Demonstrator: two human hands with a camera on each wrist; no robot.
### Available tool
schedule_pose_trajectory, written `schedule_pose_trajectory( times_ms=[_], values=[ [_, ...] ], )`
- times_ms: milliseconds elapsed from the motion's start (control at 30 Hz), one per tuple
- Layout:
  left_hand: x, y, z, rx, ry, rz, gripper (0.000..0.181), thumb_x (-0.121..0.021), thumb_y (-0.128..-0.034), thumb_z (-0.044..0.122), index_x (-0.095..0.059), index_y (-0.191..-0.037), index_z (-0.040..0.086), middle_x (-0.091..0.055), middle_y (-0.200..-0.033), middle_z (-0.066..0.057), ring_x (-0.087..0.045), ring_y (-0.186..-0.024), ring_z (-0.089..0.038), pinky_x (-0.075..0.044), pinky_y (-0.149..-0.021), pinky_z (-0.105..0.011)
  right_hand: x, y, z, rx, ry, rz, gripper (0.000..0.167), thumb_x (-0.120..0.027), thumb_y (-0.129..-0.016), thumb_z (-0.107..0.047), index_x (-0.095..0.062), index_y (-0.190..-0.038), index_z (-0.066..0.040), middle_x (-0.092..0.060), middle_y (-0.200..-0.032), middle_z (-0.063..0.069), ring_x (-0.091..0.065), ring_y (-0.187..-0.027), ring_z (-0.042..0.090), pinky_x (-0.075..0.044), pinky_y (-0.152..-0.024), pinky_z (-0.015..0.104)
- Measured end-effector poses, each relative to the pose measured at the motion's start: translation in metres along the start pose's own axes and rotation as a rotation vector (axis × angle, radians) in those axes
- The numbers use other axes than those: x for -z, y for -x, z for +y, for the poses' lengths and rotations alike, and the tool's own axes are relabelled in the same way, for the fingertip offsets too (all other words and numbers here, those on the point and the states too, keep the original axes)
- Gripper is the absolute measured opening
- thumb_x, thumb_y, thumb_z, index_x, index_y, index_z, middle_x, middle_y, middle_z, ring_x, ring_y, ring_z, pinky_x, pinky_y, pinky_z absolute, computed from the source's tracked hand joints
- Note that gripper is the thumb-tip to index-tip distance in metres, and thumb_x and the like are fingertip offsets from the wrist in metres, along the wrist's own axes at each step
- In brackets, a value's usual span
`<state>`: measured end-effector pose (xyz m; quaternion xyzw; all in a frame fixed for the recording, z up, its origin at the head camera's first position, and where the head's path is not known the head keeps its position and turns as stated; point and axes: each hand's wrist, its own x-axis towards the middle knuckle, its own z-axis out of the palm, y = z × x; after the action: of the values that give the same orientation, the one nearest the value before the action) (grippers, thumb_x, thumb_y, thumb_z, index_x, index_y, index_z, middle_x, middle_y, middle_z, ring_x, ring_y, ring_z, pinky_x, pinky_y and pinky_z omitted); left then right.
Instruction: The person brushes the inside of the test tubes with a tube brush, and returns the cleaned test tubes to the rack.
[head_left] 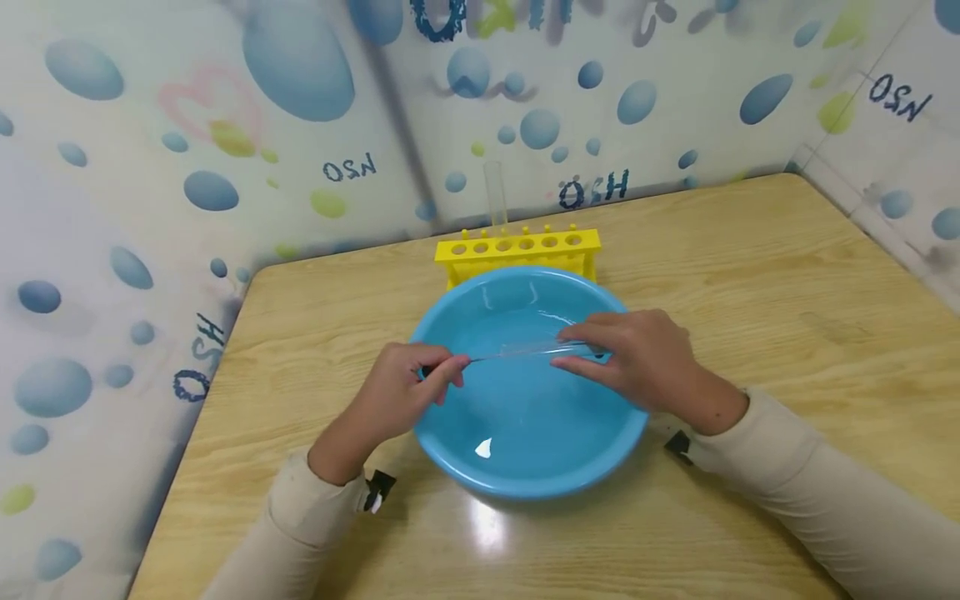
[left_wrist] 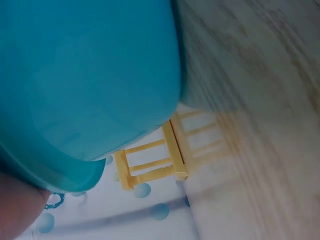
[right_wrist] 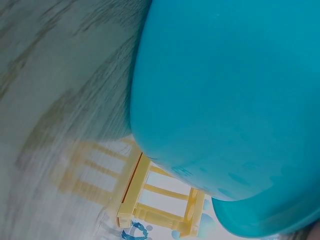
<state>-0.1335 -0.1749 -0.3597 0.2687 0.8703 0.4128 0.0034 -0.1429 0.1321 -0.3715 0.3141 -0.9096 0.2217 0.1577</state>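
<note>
Above the light blue basin (head_left: 528, 486), my right hand (head_left: 647, 358) pinches a clear glass test tube (head_left: 536, 348) between thumb and fingers. The tube lies nearly level, its near end pointing left. My left hand (head_left: 408, 387) pinches a thin wire-like rod (head_left: 486, 358) between thumb and forefinger, and the rod runs into the tube. A dark spot shows at the tube's right end under the right fingers; I cannot tell what it is. In the left wrist view, only a blurred bit of the hand (left_wrist: 20, 207) shows beside the basin's outer wall (left_wrist: 100, 75).
Behind the basin stands a yellow test tube rack (head_left: 517, 243) with a second clear test tube (head_left: 496, 193) upright in it. A faint clear shape (head_left: 828, 327) lies on the wooden table (head_left: 750, 267) to the right. A patterned wall (head_left: 420, 108) borders the table.
</note>
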Motion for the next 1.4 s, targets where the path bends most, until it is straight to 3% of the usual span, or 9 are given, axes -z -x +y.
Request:
schedule_pose_trajectory(
  times_ms=[167,333,500,700,867,1000,1100,1333,1400],
  values=[
    [-0.005,0.004,-0.005,-0.044,0.024,0.057,0.025,-0.064,-0.0982,0.012,-0.069,-0.074,0.009,-0.054,-0.056,0.004,-0.049,-0.053,-0.008,-0.045,-0.05,-0.024,-0.001,0.0,-0.002,0.014,-0.01,-0.011,0.036,-0.081,-0.082,-0.043,-0.078,-0.107,-0.017,-0.078,-0.092,0.0,-0.073,-0.072,0.015,-0.05,-0.055,0.021],
    [-0.009,0.001,-0.008,-0.137,-0.049,0.09,0.016,-0.066,-0.0957,0.008,-0.068,-0.08,0.009,-0.058,-0.064,0.003,-0.051,-0.061,-0.007,-0.048,-0.054,-0.025,0.004,0.003,-0.001,0.031,0.002,0.011,0.035,-0.083,-0.081,-0.04,-0.078,-0.107,-0.018,-0.077,-0.089,-0.002,-0.069,-0.067,0.011,-0.046,-0.052,0.019],
    [-0.01,-0.002,-0.006,-0.189,-0.142,0.08,0.011,-0.075,-0.0892,0.013,-0.066,-0.089,0.007,-0.062,-0.072,0.002,-0.055,-0.065,-0.006,-0.052,-0.059,-0.024,0.008,0.007,-0.001,-0.017,0.009,0.025,0.034,-0.083,-0.081,-0.038,-0.078,-0.108,-0.018,-0.076,-0.084,-0.002,-0.063,-0.063,0.01,-0.041,-0.05,0.019],
    [-0.008,-0.002,-0.003,-0.377,-0.345,0.275,0.018,-0.073,-0.0842,0.007,-0.064,-0.1,0.005,-0.064,-0.074,-0.003,-0.056,-0.06,-0.01,-0.051,-0.055,-0.026,0.006,0.006,-0.002,-0.031,-0.006,0.051,0.034,-0.085,-0.08,-0.035,-0.078,-0.108,-0.018,-0.073,-0.077,-0.001,-0.058,-0.06,0.009,-0.04,-0.05,0.02],
    [-0.009,-0.001,-0.005,-0.459,-0.429,0.394,0.027,-0.076,-0.0801,0.005,-0.062,-0.103,0.004,-0.066,-0.078,-0.007,-0.058,-0.059,-0.014,-0.053,-0.053,-0.027,0.005,0.006,-0.001,-0.025,-0.001,0.064,0.035,-0.086,-0.078,-0.035,-0.078,-0.107,-0.018,-0.07,-0.073,-0.003,-0.055,-0.059,0.006,-0.037,-0.048,0.019],
    [-0.009,-0.001,-0.007,-0.539,-0.471,0.473,0.022,-0.077,-0.0817,0.007,-0.065,-0.099,0.001,-0.067,-0.081,-0.01,-0.059,-0.056,-0.016,-0.053,-0.051,-0.028,0.003,0.005,-0.001,-0.015,-0.005,0.077,0.035,-0.087,-0.077,-0.034,-0.079,-0.106,-0.018,-0.068,-0.071,-0.004,-0.053,-0.059,0.005,-0.037,-0.048,0.019],
    [-0.009,0.0,-0.009,-0.594,-0.493,0.524,0.014,-0.071,-0.0902,0.013,-0.067,-0.095,0.0,-0.068,-0.082,-0.011,-0.058,-0.055,-0.017,-0.052,-0.05,-0.029,0.002,0.004,-0.001,-0.011,-0.015,0.085,0.035,-0.087,-0.076,-0.033,-0.079,-0.106,-0.018,-0.068,-0.071,-0.004,-0.054,-0.059,0.006,-0.037,-0.048,0.02],
    [-0.008,0.004,-0.012,-0.617,-0.494,0.527,0.01,-0.067,-0.0866,0.008,-0.069,-0.092,-0.001,-0.068,-0.083,-0.012,-0.059,-0.055,-0.018,-0.053,-0.05,-0.03,-0.001,0.002,-0.002,-0.008,-0.025,0.079,0.034,-0.087,-0.077,-0.034,-0.078,-0.106,-0.017,-0.071,-0.074,-0.002,-0.057,-0.06,0.008,-0.04,-0.049,0.02],
    [-0.007,0.004,-0.013,-0.622,-0.493,0.526,0.013,-0.063,-0.0905,0.011,-0.069,-0.091,0.0,-0.067,-0.082,-0.012,-0.059,-0.055,-0.018,-0.053,-0.05,-0.029,-0.001,0.002,-0.003,-0.006,-0.021,0.078,0.035,-0.086,-0.077,-0.034,-0.078,-0.106,-0.017,-0.071,-0.075,-0.001,-0.059,-0.06,0.009,-0.04,-0.049,0.02]
  ],
)
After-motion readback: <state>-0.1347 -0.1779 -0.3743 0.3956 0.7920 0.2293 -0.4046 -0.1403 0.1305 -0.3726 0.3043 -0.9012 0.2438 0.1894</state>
